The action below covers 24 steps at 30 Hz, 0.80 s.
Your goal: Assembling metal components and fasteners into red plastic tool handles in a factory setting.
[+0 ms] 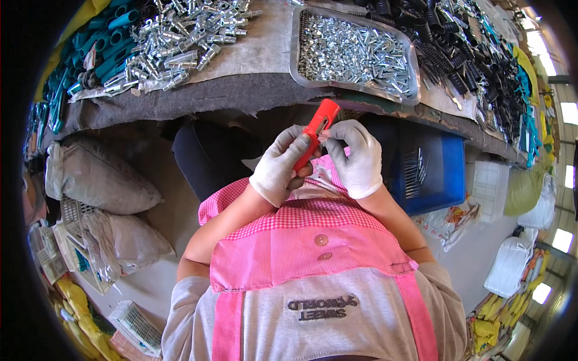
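Both my hands wear white gloves and meet just below the table edge, above my pink checked apron. My left hand (278, 168) is closed around a red plastic handle (317, 129) that points up and away from me. My right hand (357, 155) pinches at the slot in the upper part of that handle with its fingertips. Whatever small part sits between those fingertips is hidden. A metal tray (295, 57) full of small shiny metal pieces lies on the table straight ahead.
A heap of silver metal fittings (186, 36) and teal handles (99, 42) lies at the table's left. Black springs and grips (475, 54) cover its right. A blue crate (442, 174) stands under the table to the right, grey sacks (99, 180) to the left.
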Each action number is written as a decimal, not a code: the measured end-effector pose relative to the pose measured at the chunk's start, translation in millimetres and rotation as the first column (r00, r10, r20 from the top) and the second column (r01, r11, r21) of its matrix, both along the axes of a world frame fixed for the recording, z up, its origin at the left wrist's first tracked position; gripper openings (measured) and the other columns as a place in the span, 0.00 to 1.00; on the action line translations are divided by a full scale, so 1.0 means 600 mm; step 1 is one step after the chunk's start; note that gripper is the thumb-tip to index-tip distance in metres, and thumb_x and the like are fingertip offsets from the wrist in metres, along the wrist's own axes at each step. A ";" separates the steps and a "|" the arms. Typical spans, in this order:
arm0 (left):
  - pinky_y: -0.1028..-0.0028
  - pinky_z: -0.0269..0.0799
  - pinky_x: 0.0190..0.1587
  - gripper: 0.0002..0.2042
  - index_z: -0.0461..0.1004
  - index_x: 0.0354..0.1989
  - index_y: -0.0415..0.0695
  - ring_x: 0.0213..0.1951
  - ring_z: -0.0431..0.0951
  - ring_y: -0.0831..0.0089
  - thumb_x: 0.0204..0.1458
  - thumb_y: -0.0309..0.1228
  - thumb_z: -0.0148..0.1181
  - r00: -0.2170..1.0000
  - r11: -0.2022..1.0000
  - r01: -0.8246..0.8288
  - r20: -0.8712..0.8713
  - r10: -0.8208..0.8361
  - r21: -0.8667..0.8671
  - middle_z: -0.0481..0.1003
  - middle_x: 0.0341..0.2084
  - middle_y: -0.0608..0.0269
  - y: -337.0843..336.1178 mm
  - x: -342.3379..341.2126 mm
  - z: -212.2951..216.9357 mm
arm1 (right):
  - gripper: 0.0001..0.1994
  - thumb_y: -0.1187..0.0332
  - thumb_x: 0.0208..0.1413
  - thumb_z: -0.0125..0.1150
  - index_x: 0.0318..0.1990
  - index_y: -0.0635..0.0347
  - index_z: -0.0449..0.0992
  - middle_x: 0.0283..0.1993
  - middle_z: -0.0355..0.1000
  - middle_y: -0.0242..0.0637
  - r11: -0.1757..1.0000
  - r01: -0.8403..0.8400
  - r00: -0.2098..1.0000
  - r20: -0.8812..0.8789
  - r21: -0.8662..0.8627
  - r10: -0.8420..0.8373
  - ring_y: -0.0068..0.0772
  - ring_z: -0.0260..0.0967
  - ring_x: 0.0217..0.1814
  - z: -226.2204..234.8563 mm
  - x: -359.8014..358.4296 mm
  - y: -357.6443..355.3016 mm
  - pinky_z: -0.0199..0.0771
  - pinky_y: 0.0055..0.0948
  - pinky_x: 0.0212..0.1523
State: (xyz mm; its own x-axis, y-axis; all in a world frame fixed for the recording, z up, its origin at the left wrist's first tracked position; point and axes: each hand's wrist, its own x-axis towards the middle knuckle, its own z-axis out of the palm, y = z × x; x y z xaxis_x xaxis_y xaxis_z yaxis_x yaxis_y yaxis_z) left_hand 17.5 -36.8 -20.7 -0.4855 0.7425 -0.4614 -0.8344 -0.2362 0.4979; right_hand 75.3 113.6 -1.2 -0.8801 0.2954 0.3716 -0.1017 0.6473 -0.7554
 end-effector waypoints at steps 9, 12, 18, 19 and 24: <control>0.87 0.47 0.13 0.09 0.66 0.45 0.49 0.16 0.57 0.86 0.59 0.36 0.47 0.999 1.000 -0.014 0.030 0.014 -0.011 0.71 0.28 0.67 0.004 0.006 0.010 | 0.06 0.75 0.43 0.62 0.26 0.61 0.70 0.26 0.69 0.39 0.994 -0.009 0.999 -0.046 0.108 0.014 0.44 0.69 0.26 -0.008 0.005 -0.006 0.68 0.35 0.25; 0.86 0.52 0.15 0.11 0.64 0.48 0.47 0.17 0.61 0.86 0.58 0.33 0.49 0.960 0.978 -0.073 -0.279 0.015 -0.198 0.72 0.29 0.67 0.006 0.010 0.009 | 0.05 0.78 0.41 0.62 0.26 0.61 0.71 0.25 0.70 0.40 0.987 -0.015 0.999 0.052 0.163 0.007 0.43 0.70 0.26 0.007 0.004 -0.004 0.70 0.32 0.27; 0.86 0.56 0.17 0.14 0.63 0.49 0.43 0.20 0.63 0.87 0.57 0.31 0.52 0.832 0.952 -0.162 -0.555 -0.010 -0.259 0.73 0.32 0.67 0.012 0.016 0.004 | 0.05 0.78 0.39 0.61 0.24 0.61 0.70 0.26 0.70 0.41 0.944 -0.007 0.999 0.043 0.329 -0.008 0.44 0.69 0.26 0.032 0.011 -0.010 0.69 0.34 0.26; 0.86 0.56 0.17 0.14 0.63 0.49 0.43 0.20 0.63 0.87 0.57 0.31 0.52 0.833 0.952 -0.161 -0.554 -0.011 -0.261 0.73 0.32 0.67 0.012 0.017 0.004 | 0.05 0.78 0.39 0.61 0.24 0.61 0.70 0.26 0.70 0.41 0.945 -0.006 0.999 0.044 0.328 -0.008 0.44 0.69 0.26 0.031 0.011 -0.009 0.69 0.34 0.26; 0.86 0.52 0.15 0.10 0.65 0.47 0.47 0.18 0.61 0.87 0.59 0.34 0.49 0.974 0.982 -0.020 -0.225 -0.023 -0.190 0.71 0.29 0.69 0.006 0.007 0.029 | 0.06 0.78 0.43 0.61 0.25 0.62 0.69 0.24 0.69 0.40 0.996 0.027 0.999 -0.021 0.090 -0.025 0.43 0.69 0.24 0.001 0.003 -0.009 0.68 0.34 0.24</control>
State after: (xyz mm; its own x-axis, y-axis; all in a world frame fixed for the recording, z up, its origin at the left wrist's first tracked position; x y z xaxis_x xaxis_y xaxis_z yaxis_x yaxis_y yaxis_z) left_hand 21.4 -33.4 -3.2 -0.5919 0.6526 -0.4731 -0.6959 -0.1177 0.7084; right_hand 77.0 108.5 -0.7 -0.8646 0.2828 0.4152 -0.0985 0.7151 -0.6921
